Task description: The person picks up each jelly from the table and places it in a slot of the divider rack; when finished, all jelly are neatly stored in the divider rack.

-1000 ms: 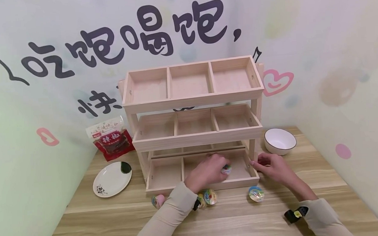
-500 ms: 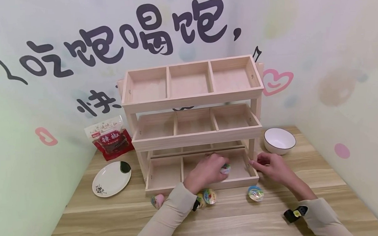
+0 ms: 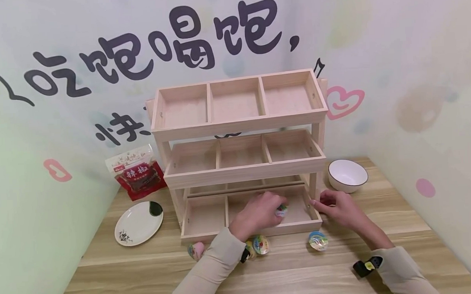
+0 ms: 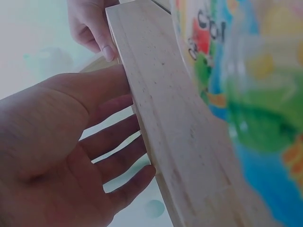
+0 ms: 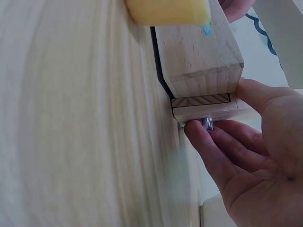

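A three-tier wooden rack (image 3: 240, 177) with divided trays stands on the table. My left hand (image 3: 257, 213) reaches over the front board of its bottom tray (image 3: 204, 215), with thumb and fingertips pinching a small jelly cup (image 3: 281, 211). In the left wrist view the board (image 4: 161, 104) hides those fingertips and that cup. My right hand (image 3: 340, 208) grips the right end of the bottom tray. The right wrist view shows its thumb at the tray's corner and its fingers underneath, beside a metal bolt end (image 5: 207, 124).
Along the tray's front lie a pink jelly cup (image 3: 198, 250), a round-lidded cup (image 3: 261, 244) and a blue-rimmed cup (image 3: 318, 241). Plate (image 3: 138, 224) and red chilli bag (image 3: 139, 174) are at the left, white bowl (image 3: 348, 176) at the right. Walls stand behind and on both sides.
Both hands stay in place. The cup at my left fingertips tilts very slightly.
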`<state>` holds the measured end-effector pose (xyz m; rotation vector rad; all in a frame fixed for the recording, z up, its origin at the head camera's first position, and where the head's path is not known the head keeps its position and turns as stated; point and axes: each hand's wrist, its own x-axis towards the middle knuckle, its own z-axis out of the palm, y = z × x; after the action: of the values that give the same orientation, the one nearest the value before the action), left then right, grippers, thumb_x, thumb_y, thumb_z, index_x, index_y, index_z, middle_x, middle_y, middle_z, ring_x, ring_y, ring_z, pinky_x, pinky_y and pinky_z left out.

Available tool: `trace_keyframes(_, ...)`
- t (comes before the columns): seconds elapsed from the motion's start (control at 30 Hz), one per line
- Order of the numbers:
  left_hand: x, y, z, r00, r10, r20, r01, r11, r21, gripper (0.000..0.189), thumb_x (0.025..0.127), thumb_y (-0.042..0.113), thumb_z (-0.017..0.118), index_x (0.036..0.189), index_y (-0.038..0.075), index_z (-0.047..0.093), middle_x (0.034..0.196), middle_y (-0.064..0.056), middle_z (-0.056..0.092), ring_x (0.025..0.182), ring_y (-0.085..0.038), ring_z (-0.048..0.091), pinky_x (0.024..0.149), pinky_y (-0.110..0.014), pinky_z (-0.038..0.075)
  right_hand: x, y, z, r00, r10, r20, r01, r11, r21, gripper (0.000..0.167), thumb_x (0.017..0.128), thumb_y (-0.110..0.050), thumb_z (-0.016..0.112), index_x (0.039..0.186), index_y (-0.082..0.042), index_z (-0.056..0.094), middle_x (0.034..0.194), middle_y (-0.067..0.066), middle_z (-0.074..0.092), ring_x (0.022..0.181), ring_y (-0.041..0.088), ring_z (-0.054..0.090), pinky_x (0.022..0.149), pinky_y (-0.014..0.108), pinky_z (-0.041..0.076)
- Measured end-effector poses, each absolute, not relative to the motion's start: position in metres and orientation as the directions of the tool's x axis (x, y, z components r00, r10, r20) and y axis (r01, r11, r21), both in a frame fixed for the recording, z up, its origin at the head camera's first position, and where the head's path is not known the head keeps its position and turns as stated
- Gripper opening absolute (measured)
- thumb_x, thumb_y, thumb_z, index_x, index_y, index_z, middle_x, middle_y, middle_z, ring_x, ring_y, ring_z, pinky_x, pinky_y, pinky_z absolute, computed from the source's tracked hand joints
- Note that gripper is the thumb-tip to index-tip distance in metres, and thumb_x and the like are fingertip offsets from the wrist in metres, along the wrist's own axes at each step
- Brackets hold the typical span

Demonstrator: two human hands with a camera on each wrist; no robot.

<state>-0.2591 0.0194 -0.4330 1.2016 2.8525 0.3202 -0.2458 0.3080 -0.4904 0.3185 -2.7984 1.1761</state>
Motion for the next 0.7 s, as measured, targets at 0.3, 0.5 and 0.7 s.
trace_keyframes(0.3,-0.256,0.017,-0.435,-0.708,0.702,0.077,0.701,0.686,0.194,0.035,0.095,0.019,0.082,0.129,0.018,0.077,0.108,0.003,0.077,0.087,-0.008,0.062,0.07,-0.022,0.05,-0.246,0.305,-0.49,-0.979,-0.148,0.138,-0.202,0.686,-0.699,0.026,0.1,-0.036,0.079,0.103,-0.01,0.077,0.098,0.003,0.079,0.092,0.014,0.071,0.074,0.022,0.056)
trace_keyframes(0.5,-0.234,0.018,-0.433,-0.686,0.706,0.178,0.726,0.68,0.1,0.04,0.098,0.024,0.081,0.136,0.023,0.073,0.138,0.004,0.072,0.128,-0.015,0.066,0.11,-0.033,0.054,-0.248,0.304,-0.488,-0.981,-0.15,0.126,-0.195,0.682,-0.705,0.028,0.101,-0.037,0.079,0.105,-0.009,0.077,0.101,0.005,0.079,0.097,0.019,0.073,0.076,0.022,0.057)
trace_keyframes(0.7,-0.189,0.03,-0.441,-0.599,0.739,0.309,0.8,0.569,0.191,0.039,0.098,0.028,0.081,0.136,0.024,0.072,0.137,0.01,0.073,0.131,-0.009,0.064,0.114,-0.023,0.049,-0.244,0.306,-0.49,-0.981,-0.141,0.137,-0.196,0.686,-0.701,0.026,0.101,-0.037,0.078,0.101,-0.011,0.076,0.097,0.002,0.079,0.093,0.013,0.072,0.075,0.022,0.056)
